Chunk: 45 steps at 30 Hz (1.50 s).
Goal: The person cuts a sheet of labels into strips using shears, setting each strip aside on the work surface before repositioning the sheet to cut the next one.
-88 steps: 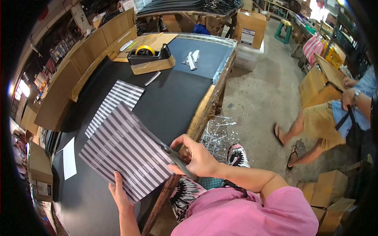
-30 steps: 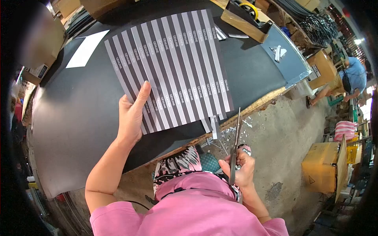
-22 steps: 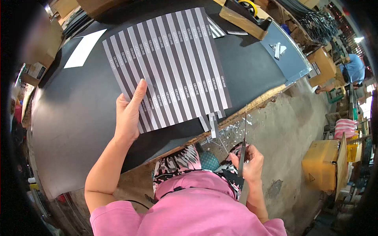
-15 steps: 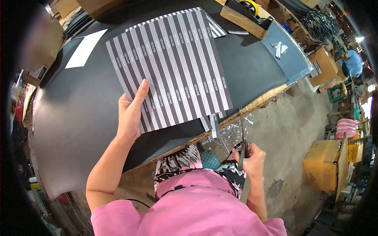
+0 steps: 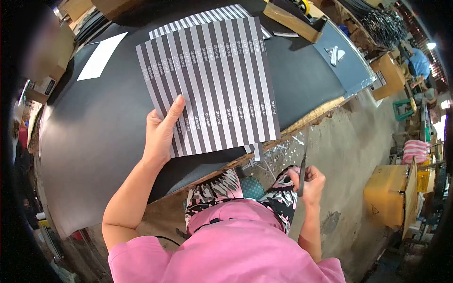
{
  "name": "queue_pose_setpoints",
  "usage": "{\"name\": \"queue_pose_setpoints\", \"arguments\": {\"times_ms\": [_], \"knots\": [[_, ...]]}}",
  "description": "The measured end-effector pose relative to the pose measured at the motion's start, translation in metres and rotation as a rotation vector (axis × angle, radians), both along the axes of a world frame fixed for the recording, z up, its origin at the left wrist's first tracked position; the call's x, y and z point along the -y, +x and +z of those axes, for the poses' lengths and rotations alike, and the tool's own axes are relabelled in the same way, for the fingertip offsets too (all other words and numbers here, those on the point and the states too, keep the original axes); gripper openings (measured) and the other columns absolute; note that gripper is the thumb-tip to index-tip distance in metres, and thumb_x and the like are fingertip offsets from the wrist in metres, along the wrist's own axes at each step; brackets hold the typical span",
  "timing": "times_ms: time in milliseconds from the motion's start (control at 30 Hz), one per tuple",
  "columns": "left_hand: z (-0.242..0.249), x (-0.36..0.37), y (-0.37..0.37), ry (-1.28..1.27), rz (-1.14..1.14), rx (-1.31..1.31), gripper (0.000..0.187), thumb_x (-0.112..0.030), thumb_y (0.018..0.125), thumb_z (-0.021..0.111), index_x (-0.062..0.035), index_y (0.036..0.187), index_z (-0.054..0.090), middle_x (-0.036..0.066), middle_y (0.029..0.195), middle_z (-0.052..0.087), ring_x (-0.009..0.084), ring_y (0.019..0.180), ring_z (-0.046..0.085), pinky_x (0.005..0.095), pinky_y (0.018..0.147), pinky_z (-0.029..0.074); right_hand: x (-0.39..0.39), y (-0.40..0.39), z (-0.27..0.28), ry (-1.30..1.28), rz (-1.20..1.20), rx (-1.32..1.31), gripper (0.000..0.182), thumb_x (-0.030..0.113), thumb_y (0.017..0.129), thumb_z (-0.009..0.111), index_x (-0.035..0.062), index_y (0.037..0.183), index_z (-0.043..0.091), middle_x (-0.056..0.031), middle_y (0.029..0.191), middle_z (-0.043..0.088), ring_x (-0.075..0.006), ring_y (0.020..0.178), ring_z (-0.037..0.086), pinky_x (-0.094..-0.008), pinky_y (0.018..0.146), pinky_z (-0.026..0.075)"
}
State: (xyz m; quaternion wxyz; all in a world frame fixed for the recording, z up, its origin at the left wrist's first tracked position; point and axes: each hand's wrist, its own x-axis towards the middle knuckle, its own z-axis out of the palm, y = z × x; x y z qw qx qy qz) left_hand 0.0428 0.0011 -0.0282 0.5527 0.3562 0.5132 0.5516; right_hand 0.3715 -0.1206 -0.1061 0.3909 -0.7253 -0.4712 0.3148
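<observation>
Big black table [image 5: 89, 141] here, white paper [image 5: 100, 57] lying beyond the left hand [image 5: 161, 131], which is pinching a striped sheet [image 5: 217, 85]. The right hand [image 5: 311, 185] grips scissors [image 5: 302, 173].

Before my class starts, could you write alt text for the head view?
The left-hand grip holds a striped sheet printed GENUINE LEATHER over a black tabletop. The right-hand grip holds scissors beyond the tabletop's edge.

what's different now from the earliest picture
The right hand has drawn the scissors away from the edge of the striped sheet, off to the right. The person in blue has moved farther off. Nothing was let go: the left hand still holds the striped sheet. The tape dispenser and white paper remain on the table.
</observation>
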Motion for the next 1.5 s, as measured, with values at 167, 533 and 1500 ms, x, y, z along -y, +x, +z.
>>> {"name": "queue_pose_setpoints", "arguments": {"times_ms": [167, 533, 1500], "knots": [[-0.003, -0.003, -0.007, -0.121, -0.022, 0.087, 0.043, -0.033, 0.088, 0.059, 0.0013, 0.113, 0.05, 0.009, 0.098, 0.063, 0.0129, 0.082, 0.064, 0.0266, 0.075, 0.054, -0.009, -0.009, 0.023, 0.087, -0.088, -0.253, 0.016, 0.001, 0.075, 0.07, -0.0051, 0.076, 0.055, -0.0079, 0.068, 0.061, -0.0123, 0.053, 0.058, -0.026, 0.047, 0.046], [0.035, 0.027, 0.017, -0.04, -0.737, 0.726, 0.017, -0.023, 0.082, 0.066, -0.008, 0.089, 0.064, 0.018, 0.109, 0.058, 0.0232, 0.079, 0.065, 0.0268, 0.068, 0.054, -0.049, -0.116, 0.094, -0.448, 0.709, -1.177, 0.024, 0.019, 0.082, 0.065, 0.0002, 0.074, 0.054, -0.0076, 0.061, 0.057, -0.0153, 0.043, 0.056, -0.0232, 0.039, 0.041], [0.02, -0.001, -0.016, 0.114, 0.141, -0.08, 0.042, -0.031, 0.087, 0.062, 0.0056, 0.107, 0.055, 0.007, 0.1, 0.062, 0.0084, 0.085, 0.058, 0.0234, 0.075, 0.047, 0.0, -0.064, 0.089, -0.086, 0.396, -0.792, 0.036, 0.0, 0.073, 0.071, -0.0001, 0.103, 0.051, -0.0045, 0.07, 0.057, -0.0101, 0.05, 0.057, -0.0207, 0.042, 0.043]]}}
